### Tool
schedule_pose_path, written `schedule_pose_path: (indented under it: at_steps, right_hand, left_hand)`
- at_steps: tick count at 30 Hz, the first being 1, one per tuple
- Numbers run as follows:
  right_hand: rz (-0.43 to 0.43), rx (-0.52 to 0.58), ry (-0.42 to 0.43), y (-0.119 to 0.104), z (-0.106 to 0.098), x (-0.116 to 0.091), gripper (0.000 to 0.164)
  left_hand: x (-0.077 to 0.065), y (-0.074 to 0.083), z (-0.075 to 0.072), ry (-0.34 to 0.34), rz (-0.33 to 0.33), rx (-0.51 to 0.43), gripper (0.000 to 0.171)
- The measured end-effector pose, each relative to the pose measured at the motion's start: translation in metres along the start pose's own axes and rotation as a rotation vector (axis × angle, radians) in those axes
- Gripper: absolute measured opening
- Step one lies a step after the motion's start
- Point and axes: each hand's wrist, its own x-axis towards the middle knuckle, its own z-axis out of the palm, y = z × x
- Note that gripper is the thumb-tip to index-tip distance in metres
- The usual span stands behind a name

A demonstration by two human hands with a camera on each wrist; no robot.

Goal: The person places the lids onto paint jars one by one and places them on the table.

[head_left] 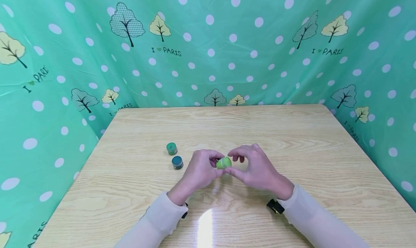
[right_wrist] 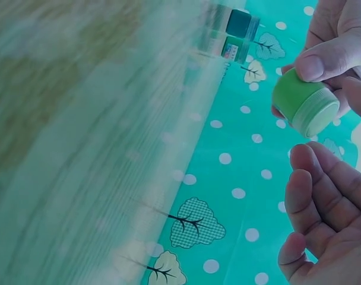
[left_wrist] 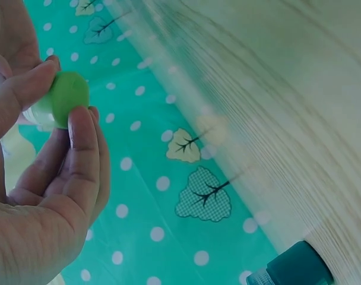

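Note:
A small light green jar [head_left: 224, 163], seemingly of paint, is held above the table, tilted with its lidded end toward the right hand. My left hand [head_left: 202, 168] pinches it between thumb and fingers; the grip shows clearly in the left wrist view, around the jar's green base [left_wrist: 70, 98]. Beside the lid [right_wrist: 320, 113], my right hand [head_left: 255, 166] has its fingers loosely bent and spread apart from the jar. Its thumb lies close to the lid; whether it touches cannot be told. The jar's far side is hidden by the left fingers.
Left of the hands, a green jar [head_left: 172, 148] and a dark teal jar [head_left: 177, 162] stand close together on the wood-grain table [head_left: 107, 194]. A green polka-dot curtain [head_left: 224, 71] surrounds the table's back and sides.

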Motion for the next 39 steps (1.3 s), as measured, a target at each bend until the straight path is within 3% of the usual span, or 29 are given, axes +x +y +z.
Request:
schedule_pose_path:
  at_steps: [11, 21, 39]
  right_hand:
    - [0.018, -0.001, 0.003, 0.001, -0.003, 0.0, 0.039]
    - [0.025, 0.003, 0.009, 0.001, -0.003, 0.0, 0.038]
    - [0.043, -0.007, 0.004, 0.001, -0.005, 0.0, 0.037]
  left_hand:
    - [0.0, -0.001, -0.004, 0.059, 0.005, 0.098, 0.028]
    - [0.003, -0.006, -0.009, 0.073, -0.047, 0.124, 0.028]
    - [0.009, -0.021, -0.015, 0.003, -0.181, 0.308, 0.028]
